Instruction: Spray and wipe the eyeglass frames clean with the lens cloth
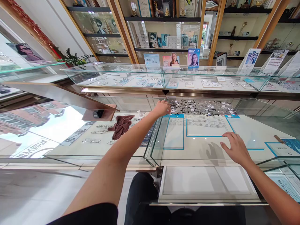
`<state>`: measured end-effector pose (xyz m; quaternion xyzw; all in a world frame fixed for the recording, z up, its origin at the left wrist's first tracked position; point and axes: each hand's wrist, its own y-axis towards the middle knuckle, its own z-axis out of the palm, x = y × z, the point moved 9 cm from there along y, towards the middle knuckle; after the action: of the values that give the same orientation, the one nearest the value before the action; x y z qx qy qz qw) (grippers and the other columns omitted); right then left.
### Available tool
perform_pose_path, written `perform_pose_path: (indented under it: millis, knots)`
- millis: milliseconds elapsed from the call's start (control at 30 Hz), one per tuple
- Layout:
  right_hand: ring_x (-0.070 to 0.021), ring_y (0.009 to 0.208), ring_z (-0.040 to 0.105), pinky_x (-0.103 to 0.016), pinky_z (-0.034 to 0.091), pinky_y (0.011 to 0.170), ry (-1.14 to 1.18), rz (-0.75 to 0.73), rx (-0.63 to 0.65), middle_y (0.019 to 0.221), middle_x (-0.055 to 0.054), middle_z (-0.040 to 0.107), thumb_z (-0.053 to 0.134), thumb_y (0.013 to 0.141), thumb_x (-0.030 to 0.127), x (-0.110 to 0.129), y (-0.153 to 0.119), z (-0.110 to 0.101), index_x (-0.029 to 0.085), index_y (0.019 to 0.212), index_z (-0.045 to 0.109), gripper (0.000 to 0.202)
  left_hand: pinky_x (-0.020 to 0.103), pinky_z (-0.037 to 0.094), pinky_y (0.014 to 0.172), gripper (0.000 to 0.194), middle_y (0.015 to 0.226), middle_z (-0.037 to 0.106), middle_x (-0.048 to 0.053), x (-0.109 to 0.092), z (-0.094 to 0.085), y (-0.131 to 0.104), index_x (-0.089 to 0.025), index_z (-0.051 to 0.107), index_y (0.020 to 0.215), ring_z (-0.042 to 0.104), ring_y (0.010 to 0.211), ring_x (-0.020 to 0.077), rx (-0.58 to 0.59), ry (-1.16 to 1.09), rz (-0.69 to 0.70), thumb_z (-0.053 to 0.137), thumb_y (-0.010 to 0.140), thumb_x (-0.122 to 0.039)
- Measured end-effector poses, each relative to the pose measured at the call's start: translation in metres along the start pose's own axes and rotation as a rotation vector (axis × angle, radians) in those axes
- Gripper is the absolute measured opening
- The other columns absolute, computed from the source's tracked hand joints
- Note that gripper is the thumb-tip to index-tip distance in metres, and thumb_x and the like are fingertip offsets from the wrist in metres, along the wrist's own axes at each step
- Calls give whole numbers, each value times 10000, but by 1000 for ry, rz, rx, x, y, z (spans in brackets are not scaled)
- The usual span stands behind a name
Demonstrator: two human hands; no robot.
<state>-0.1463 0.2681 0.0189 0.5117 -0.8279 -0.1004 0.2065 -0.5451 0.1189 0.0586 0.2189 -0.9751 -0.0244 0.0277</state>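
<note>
Rows of eyeglasses (206, 110) lie at the back of our glass-walled tabletop (185, 156). Our left hand (162, 108) curls at their left end; we cannot tell whether it grips a pair. Our right hand (236, 148) spreads open near a blue-edged board (205, 130).

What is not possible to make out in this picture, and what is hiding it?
All in the head view:
Left hand: its own fingers hide whether it holds anything.
Eyeglass frames: too small for details.
Brown cloth: covers whatever may lie beneath.
Purple-blue poster: small print unreadable at this size.
Printed sheet, lower right: cut off by the picture's right edge.
</note>
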Motion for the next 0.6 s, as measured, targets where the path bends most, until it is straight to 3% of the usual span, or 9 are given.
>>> perform_pose_path:
  millis: [167, 233, 300, 367, 467, 533, 600]
  knots:
    - [-329, 1071, 647, -486, 522, 918, -6, -6, -3, 1191, -120, 708, 526, 955, 399, -1, 0, 2, 237, 1151, 646, 282, 469, 427, 1038, 207, 1291, 741, 113, -31, -29, -32, -210, 744, 993, 573, 1271, 324, -98, -41, 35, 565, 940, -301]
    - [-328, 1069, 648, -483, 520, 915, -10, -14, -8, 1191, -116, 708, 531, 950, 392, -1, 0, 2, 243, 1158, 649, 281, 418, 453, 980, 217, 1115, 770, 82, -56, -41, -63, -220, 713, 972, 634, 1125, 276, -120, -97, 96, 518, 963, -317]
    - [-328, 1070, 648, -479, 519, 915, -10, -16, -9, 1192, -115, 708, 534, 951, 394, -2, 1, 2, 245, 1161, 651, 283, 371, 468, 899, 155, 915, 750, 46, -91, -53, -107, -223, 675, 881, 659, 906, 221, -120, -313, 217, 534, 924, -271]
    - [-326, 1073, 647, -476, 518, 916, -5, -15, -7, 1196, -115, 708, 532, 956, 403, -2, 1, 1, 248, 1158, 652, 282, 344, 470, 835, 118, 809, 713, 20, -122, -59, -158, -243, 655, 838, 640, 807, 198, -52, -505, 273, 553, 897, -246]
    - [-325, 1067, 650, -471, 520, 906, -4, -6, 5, 1175, -120, 714, 525, 967, 418, -2, 2, 0, 239, 1141, 661, 284, 338, 469, 786, 112, 747, 699, 3, -169, -55, -239, -277, 643, 806, 626, 740, 184, 163, -772, 391, 610, 870, -192]
    - [-327, 1049, 656, -465, 521, 883, -20, -5, 17, 1132, -122, 724, 529, 965, 421, -2, 5, -1, 233, 1118, 672, 281, 358, 467, 796, 133, 738, 706, 3, -193, -45, -286, -304, 641, 819, 642, 754, 190, 310, -937, 453, 613, 916, -218]
    - [-325, 1012, 666, -452, 512, 841, -46, -8, 37, 1066, -117, 737, 525, 960, 417, -1, 10, -1, 233, 1067, 688, 267, 382, 461, 761, 184, 700, 668, 21, -210, -28, -322, -316, 628, 815, 632, 727, 204, 427, -1140, 473, 571, 985, -359]
